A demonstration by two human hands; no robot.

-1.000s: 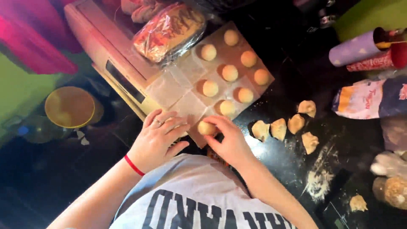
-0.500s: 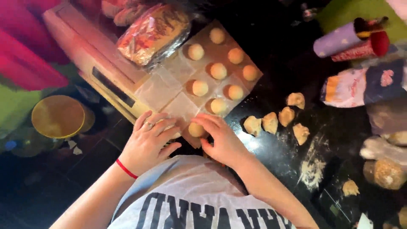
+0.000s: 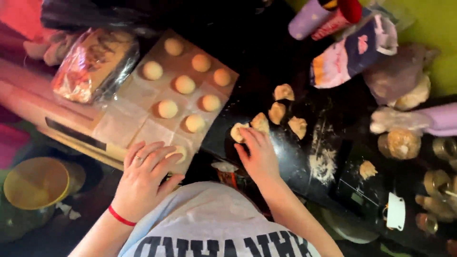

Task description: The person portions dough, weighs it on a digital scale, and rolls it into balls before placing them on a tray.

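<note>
The right hand (image 3: 257, 154) has left the parchment (image 3: 143, 123) for a raw dough piece (image 3: 238, 132), fingers loosely spread on it; the left hand (image 3: 145, 176) lies flat, seemingly covering a dough ball (image 3: 178, 153).

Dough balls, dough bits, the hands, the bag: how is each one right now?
Dough balls: round, in rows on the paper sheet.
Dough pieces: rough, unrolled, on the black counter.
Left hand: flat over one ball.
Right hand: touching a rough piece.
Flour bag: lying down.
</note>
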